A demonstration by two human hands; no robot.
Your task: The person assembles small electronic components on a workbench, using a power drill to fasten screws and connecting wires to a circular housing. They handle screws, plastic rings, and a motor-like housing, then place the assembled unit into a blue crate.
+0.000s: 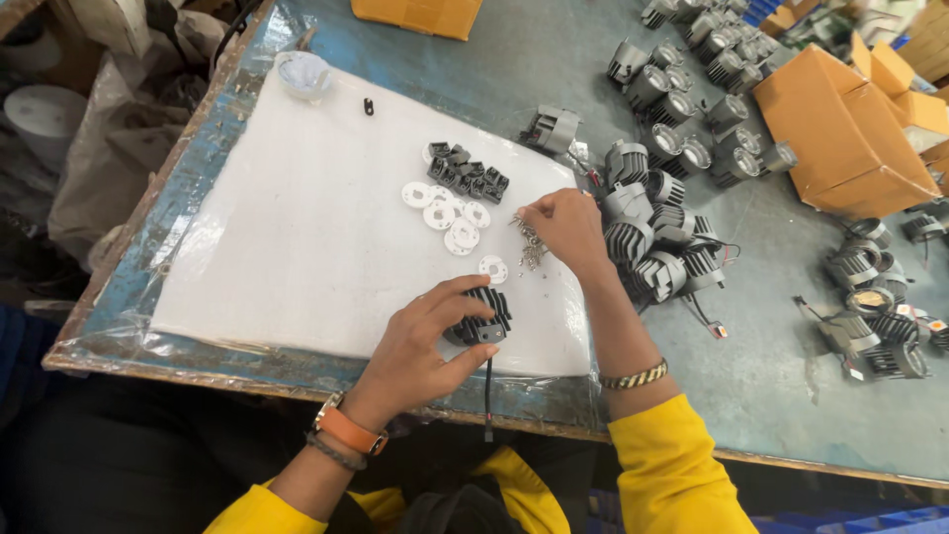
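My left hand (420, 341) grips a dark finned metal lamp housing (481, 316) on the white foam sheet (297, 227); a black cable (488, 396) hangs from it over the table edge. My right hand (565, 225) rests with pinched fingertips on a small pile of screws (531, 245). Several white round discs (450, 213) and small dark grey blocks (468, 173) lie just beyond the hands on the sheet.
A heap of finned housings (657, 237) lies right of my right hand, with more lamp units (692, 89) behind. Cardboard boxes (840, 129) stand at the far right, another (420, 15) at the top. A small clear cup (301, 71) sits at the sheet's far corner.
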